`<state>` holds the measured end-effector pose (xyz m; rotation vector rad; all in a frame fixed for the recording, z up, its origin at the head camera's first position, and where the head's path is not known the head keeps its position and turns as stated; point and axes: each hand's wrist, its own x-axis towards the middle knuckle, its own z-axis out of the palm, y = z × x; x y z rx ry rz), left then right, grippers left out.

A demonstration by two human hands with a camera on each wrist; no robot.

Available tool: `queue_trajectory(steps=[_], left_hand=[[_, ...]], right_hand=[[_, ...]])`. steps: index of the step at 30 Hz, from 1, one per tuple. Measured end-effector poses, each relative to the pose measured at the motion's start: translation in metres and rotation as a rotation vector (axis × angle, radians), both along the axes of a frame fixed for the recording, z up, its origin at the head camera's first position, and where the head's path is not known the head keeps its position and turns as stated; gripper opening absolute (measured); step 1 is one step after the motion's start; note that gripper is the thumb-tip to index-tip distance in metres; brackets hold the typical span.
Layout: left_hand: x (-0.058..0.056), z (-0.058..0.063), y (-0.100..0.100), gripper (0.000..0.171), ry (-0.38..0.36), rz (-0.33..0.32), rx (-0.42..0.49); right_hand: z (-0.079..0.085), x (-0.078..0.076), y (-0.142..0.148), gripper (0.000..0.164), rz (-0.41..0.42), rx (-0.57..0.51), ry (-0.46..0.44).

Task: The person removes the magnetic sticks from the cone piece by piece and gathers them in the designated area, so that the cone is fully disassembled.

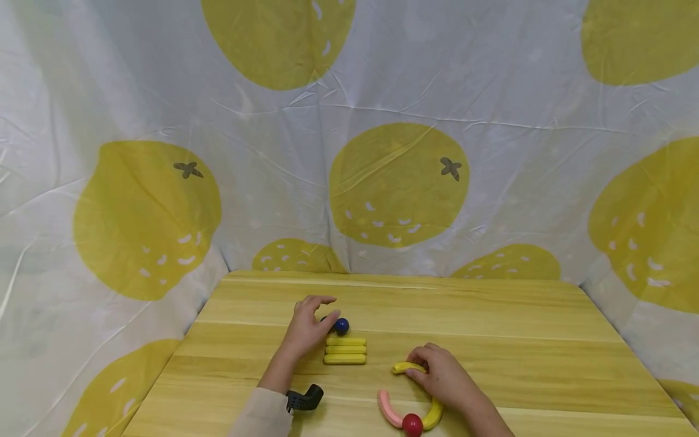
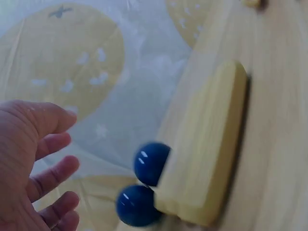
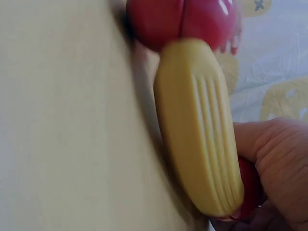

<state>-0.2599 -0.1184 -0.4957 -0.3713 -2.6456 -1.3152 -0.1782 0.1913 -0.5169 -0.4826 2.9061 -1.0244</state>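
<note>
My left hand (image 1: pixel 307 332) hovers by two blue balls (image 1: pixel 341 326) with its fingers loosely bent. A gap separates the fingers from both balls (image 2: pixel 138 206) in the left wrist view. Three straight yellow rods (image 1: pixel 345 351) lie side by side just nearer than the balls. My right hand (image 1: pixel 443 375) pinches a curved yellow rod (image 1: pixel 406 368) between thumb and fingers. Below that hand, a second curved yellow rod (image 1: pixel 434 415) meets a red ball (image 1: pixel 412 425), which also touches a curved pink rod (image 1: pixel 389 409). Another red ball (image 3: pixel 250 187) shows beside the right thumb, hidden in the head view.
The pieces lie on a wood-grain table (image 1: pixel 519 340). A white curtain (image 1: pixel 508 200) with a yellow fruit print hangs behind and along both sides. A black wrist device (image 1: pixel 306 399) sits at the left sleeve.
</note>
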Motion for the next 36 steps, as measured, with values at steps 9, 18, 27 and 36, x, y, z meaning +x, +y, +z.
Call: queue_trajectory(steps=[9, 18, 27, 36], left_hand=[[0.035, 0.031, 0.038, 0.026, 0.081, -0.223, -0.123], [0.065, 0.025, 0.087, 0.029, -0.027, -0.520, -0.239], [0.098, -0.007, 0.132, 0.027, 0.096, -0.463, -0.370], [0.107, -0.029, 0.143, 0.031, -0.090, -0.352, -0.134]], right_hand=[[0.008, 0.002, 0.010, 0.012, -0.061, -0.026, -0.126], [0.013, 0.001, 0.013, 0.017, -0.275, 0.035, -0.188], [0.019, 0.003, 0.015, 0.025, -0.354, -0.076, -0.275], [0.018, 0.004, 0.014, 0.022, -0.358, -0.163, -0.335]])
